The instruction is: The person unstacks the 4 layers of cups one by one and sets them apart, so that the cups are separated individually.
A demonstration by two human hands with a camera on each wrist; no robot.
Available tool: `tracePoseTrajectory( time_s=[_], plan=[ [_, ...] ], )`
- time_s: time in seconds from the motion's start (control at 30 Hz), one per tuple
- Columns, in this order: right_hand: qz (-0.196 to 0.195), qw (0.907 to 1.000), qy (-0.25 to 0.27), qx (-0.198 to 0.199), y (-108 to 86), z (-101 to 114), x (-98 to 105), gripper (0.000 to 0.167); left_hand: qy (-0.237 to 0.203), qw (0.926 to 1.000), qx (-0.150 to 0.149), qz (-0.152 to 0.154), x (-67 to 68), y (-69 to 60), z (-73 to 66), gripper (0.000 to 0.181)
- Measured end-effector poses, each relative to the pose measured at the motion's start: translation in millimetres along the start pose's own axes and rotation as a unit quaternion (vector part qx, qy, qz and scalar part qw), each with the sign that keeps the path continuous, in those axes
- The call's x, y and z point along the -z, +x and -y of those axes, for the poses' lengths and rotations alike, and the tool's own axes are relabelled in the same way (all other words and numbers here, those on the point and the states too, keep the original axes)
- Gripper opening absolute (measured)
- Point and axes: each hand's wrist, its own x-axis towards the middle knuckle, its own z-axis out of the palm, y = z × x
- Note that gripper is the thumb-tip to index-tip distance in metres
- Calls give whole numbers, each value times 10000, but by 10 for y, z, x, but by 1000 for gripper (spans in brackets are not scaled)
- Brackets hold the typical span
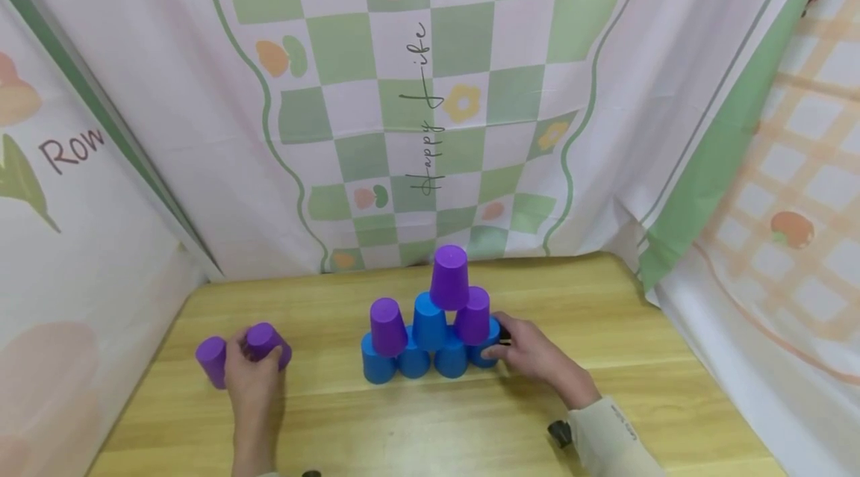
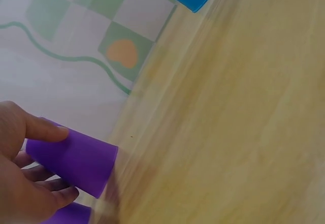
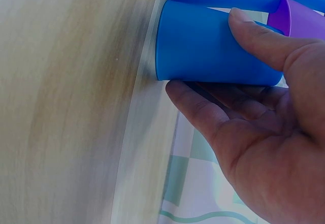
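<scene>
Upside-down cups form a stack in the head view. Its bottom row is several blue cups (image 1: 379, 362). Above them stand a purple cup (image 1: 388, 328) on the left, a blue cup (image 1: 428, 322) in the middle and a purple cup (image 1: 474, 319) on the right. A top purple cup (image 1: 449, 277) bridges the middle and right ones. My right hand (image 1: 534, 348) holds the right-end blue cup (image 3: 213, 46) of the bottom row between thumb and fingers. Away to the left, my left hand (image 1: 251, 376) grips an upside-down purple cup (image 2: 76, 158). Close beside it is another purple cup (image 1: 212, 361).
The wooden table (image 1: 416, 432) meets a patterned cloth curtain (image 1: 430, 104) behind the stack. More cloth hangs along the left and right sides. A small black object (image 1: 559, 433) is at the right sleeve (image 1: 608, 432).
</scene>
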Motion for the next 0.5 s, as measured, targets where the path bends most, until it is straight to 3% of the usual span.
tracePoseTrajectory(
  time_s=[0.2,0.5],
  plan=[
    [-10,10000,15,-1,3,1,2,47,198,9995,-236,-13,32,-35,-89,76],
    [-3,9999,61,106,11,-10,7,46,-8,9986,-523,-70,62,-89,-218,75]
  ],
)
